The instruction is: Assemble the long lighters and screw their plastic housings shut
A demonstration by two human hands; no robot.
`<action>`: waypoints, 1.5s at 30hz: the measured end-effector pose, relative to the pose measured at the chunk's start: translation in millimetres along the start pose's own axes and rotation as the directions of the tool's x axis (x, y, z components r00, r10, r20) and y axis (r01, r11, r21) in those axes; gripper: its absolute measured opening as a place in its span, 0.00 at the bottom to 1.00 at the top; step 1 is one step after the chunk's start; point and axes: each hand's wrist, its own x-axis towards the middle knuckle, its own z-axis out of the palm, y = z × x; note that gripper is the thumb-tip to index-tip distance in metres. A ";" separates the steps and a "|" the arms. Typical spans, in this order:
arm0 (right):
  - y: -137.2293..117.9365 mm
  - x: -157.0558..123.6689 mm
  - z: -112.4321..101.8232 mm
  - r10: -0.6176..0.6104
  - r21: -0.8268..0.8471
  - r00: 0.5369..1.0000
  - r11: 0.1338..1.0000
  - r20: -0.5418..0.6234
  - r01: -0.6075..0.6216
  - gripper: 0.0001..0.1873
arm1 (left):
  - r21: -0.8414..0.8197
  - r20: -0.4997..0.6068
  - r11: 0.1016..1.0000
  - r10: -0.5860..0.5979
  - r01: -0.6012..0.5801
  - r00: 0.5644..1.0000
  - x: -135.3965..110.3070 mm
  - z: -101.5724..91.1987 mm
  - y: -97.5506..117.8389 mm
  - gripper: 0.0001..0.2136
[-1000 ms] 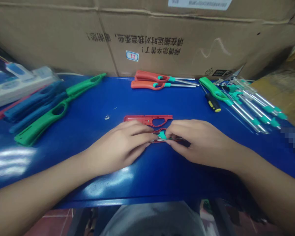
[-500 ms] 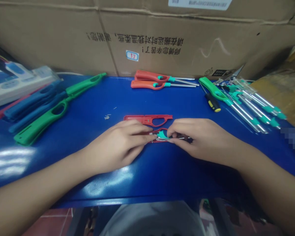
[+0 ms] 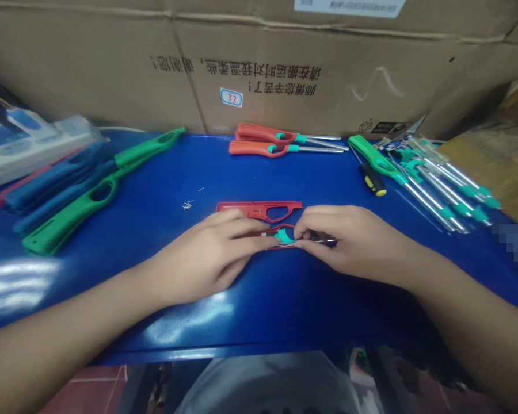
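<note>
In front of me a red lighter shell half lies on the blue table, partly covered by my fingers. A teal trigger and a thin white wire show inside it. My left hand grips the shell's left part, its index fingertip by the trigger. From the right, my right hand pinches the lighter's metal tube close to the shell's front end; most of the tube is hidden by the fingers. Just behind, a second red shell half lies with its inner side up, apart from the first.
Small screws lie left of centre. Orange lighters rest at the back. To the right are a screwdriver, a green lighter and several metal tubes. Green shells, blue shells and a power strip are left.
My left index finger has shifted very slightly over the shell near the trigger. Otherwise both hands keep their hold, and the things on the table stay put.
</note>
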 end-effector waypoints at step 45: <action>7.9 -0.7 -7.5 0.103 0.087 0.994 0.991 0.036 -0.105 0.03 | 0.074 0.043 0.997 0.021 -0.025 0.999 1.8 1.0 2.4 0.20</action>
